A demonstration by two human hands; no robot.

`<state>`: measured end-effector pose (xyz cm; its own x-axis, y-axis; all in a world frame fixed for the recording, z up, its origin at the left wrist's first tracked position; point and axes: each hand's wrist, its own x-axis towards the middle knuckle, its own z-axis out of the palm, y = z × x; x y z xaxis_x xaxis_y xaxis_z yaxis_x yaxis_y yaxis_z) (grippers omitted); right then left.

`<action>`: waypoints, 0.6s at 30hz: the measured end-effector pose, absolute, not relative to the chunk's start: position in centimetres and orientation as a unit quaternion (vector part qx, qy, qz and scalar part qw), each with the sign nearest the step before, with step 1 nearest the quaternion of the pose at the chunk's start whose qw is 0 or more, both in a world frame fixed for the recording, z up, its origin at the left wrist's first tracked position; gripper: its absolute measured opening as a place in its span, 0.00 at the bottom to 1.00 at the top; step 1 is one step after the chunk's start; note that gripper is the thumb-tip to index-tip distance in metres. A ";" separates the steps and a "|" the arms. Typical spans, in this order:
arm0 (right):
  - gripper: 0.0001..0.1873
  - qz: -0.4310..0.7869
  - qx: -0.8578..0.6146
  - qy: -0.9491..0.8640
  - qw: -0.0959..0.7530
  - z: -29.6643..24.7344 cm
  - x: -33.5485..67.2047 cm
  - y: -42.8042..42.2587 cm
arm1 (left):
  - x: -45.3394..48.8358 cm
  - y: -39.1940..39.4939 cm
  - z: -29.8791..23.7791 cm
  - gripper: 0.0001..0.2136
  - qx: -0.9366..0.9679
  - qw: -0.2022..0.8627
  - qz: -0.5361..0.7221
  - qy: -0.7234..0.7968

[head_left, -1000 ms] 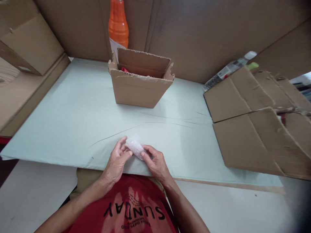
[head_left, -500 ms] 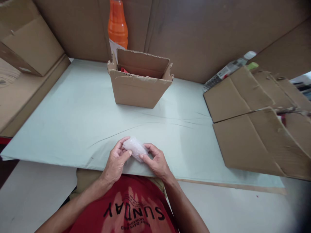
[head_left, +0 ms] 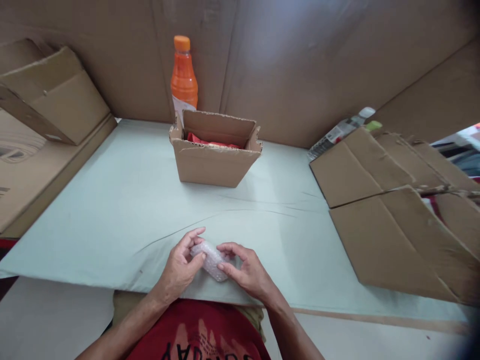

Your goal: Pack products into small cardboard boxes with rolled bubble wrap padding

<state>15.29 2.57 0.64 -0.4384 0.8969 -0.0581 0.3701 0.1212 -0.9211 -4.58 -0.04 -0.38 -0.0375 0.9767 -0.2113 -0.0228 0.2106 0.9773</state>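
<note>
Close to the table's front edge, a small bubble-wrapped roll (head_left: pixel 210 261) lies slanted between my two hands. My left hand (head_left: pixel 183 261) grips its upper left end, thumb on top and fingers round the far side. At the lower right end my right hand (head_left: pixel 245 270) holds it with thumb and fingers. What the bubble wrap encloses cannot be made out. Beyond the hands stands an open cardboard box (head_left: pixel 215 162) with red packets (head_left: pixel 210 143) inside it.
An orange bottle (head_left: pixel 184 75) stands behind the box. Two cardboard boxes (head_left: pixel 393 240) tilt along the right side, with a clear bottle (head_left: pixel 341 132) behind them. More cardboard (head_left: pixel 63 95) is stacked at the left. A pale green cloth (head_left: pixel 123 200) covers the table.
The view has tilted upward, so everything sits lower in it and the orange bottle's cap shows. Both hands stay on the bubble-wrapped roll; the left forefinger has lifted and straightened slightly.
</note>
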 end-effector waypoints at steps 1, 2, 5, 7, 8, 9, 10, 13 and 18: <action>0.11 0.468 -0.454 -0.711 0.265 0.8 15.3 2.7 | -4.6 0.1 -0.6 0.25 0.443 0.535 0.453 0.559; 0.08 0.452 -0.453 -0.723 0.260 0.9 15.2 2.9 | -4.7 0.3 -0.6 0.24 0.463 0.519 0.448 0.562; 0.05 0.425 -0.452 -0.734 0.275 1.2 15.4 3.3 | -5.6 1.6 0.3 0.22 0.570 0.409 0.449 0.554; 0.04 0.423 -0.461 -0.723 0.293 1.4 15.7 3.7 | -6.5 3.3 2.1 0.22 0.653 0.281 0.456 0.536; 0.04 0.424 -0.467 -0.715 0.300 1.4 16.0 3.8 | -6.9 4.4 3.2 0.23 0.687 0.208 0.458 0.524; 0.05 0.424 -0.474 -0.708 0.306 1.5 16.3 4.0 | -7.3 5.5 4.4 0.24 0.715 0.137 0.458 0.510; 0.05 0.424 -0.481 -0.703 0.310 1.4 16.6 4.1 | -7.6 6.8 5.5 0.25 0.735 0.073 0.457 0.495; 0.06 0.419 -0.499 -0.690 0.316 1.2 17.4 4.4 | -8.1 11.0 8.3 0.28 0.771 -0.067 0.441 0.455; 0.10 0.427 -0.533 -0.666 0.301 0.6 18.2 4.6 | -8.4 17.1 9.2 0.27 0.779 -0.170 0.378 0.470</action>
